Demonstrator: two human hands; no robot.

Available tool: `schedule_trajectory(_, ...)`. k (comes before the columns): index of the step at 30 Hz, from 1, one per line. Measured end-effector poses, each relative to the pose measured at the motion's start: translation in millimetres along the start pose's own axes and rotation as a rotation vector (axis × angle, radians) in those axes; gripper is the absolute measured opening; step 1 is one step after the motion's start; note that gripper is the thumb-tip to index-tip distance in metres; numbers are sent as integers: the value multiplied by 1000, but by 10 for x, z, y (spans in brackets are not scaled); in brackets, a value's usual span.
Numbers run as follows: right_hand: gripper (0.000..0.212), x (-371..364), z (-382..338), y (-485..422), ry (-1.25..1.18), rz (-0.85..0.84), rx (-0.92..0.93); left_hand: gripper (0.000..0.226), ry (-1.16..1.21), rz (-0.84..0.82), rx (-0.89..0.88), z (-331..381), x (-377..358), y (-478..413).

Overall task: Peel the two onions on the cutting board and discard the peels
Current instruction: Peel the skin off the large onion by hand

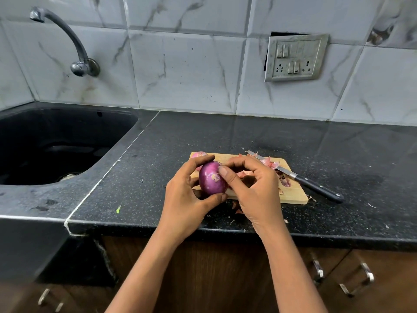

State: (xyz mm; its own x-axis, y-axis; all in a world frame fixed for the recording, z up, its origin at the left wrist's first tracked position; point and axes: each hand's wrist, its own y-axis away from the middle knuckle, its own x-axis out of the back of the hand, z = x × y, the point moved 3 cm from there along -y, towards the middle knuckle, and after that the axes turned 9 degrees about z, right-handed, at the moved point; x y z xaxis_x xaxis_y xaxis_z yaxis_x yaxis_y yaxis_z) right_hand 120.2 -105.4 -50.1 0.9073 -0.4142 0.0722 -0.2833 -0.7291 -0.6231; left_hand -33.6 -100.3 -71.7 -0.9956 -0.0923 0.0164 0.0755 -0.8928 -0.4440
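Note:
My left hand (184,190) grips a shiny purple onion (211,180) just above the near left part of the wooden cutting board (295,193). My right hand (255,188) curls against the onion's right side, its thumb pressing on the skin near a pale patch. A second, paler onion (199,154) lies at the board's far left corner, mostly hidden behind my left fingers. Pink and papery onion peels (269,163) lie scattered on the right part of the board.
A black-handled knife (316,185) lies diagonally across the board's right end, its handle resting on the black counter (158,168). A black sink (56,143) sits to the left under a wall tap (74,48). Small peel scraps dot the counter near the board.

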Motion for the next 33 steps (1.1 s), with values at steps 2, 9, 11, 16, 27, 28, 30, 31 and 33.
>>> schedule_trajectory(2,6,6,17,-5,-14,15,-22,76,-16,-4,-9,0,1,-4)
schedule_trajectory(9,24,-51,34,-33,57,61,-28,77,-47,-8,-24,8,0,-14)
schedule_trajectory(11,24,-54,32,-38,67,80,-28,78,-50,-12,-28,18,2,-9)
schedule_trajectory(16,16,-61,37,-34,117,106,-7,78,-49,-12,-18,40,-5,-7)
schedule_trajectory(27,8,-21,93,-2,74,100,-58,78,11,51,30,95,20,11)
schedule_trajectory(28,8,-16,101,3,52,108,-77,78,12,53,32,100,19,12)
schedule_trajectory(30,8,-8,110,6,43,126,-83,78,11,53,34,104,19,12)
schedule_trajectory(31,10,-4,122,3,53,137,-80,78,10,52,37,106,21,13)
schedule_trajectory(33,19,1,147,-3,63,146,-88,78,11,49,46,105,25,13)
